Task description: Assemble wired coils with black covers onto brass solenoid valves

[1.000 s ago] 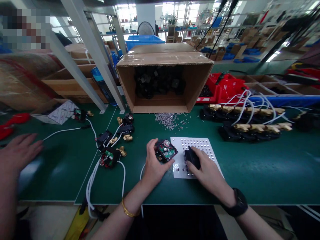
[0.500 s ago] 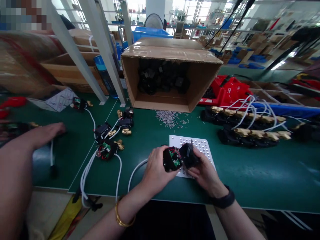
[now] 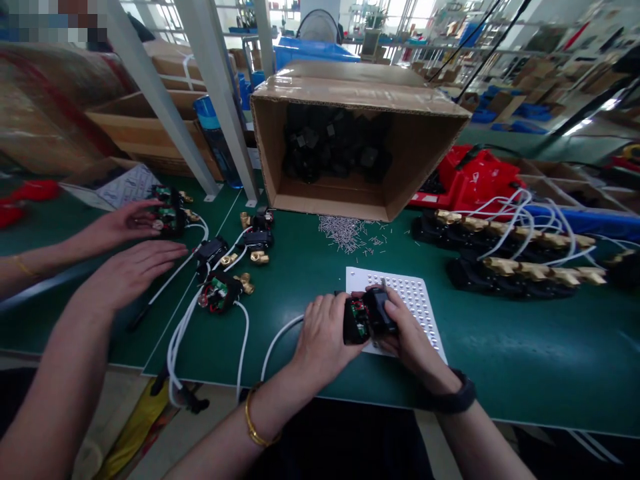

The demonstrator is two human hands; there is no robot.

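Note:
My left hand [image 3: 320, 333] is closed around a black housing [image 3: 353, 323] whose open side shows a green circuit board and red wires. A white cable runs from behind that hand. In my right hand [image 3: 415, 343] is a black cover [image 3: 379, 310], tilted close against the housing's right edge; whether they touch is hard to tell. Below both hands lies a white plate with rows of holes [image 3: 425, 307], partly hidden by them. A similar open black unit [image 3: 220, 293] with a brass fitting rests to the left.
A cardboard box [image 3: 360, 200] of black parts lies on its side behind a pile of small screws [image 3: 343, 232]. Finished-looking black units with brass fittings [image 3: 520, 270] line the right. At left, a co-worker's hands [image 3: 125, 267] are near another open unit [image 3: 170, 213].
My right hand has turned the cover and brought it closer to the housing. The co-worker's hands have moved in toward the open unit at left. The view has shifted slightly.

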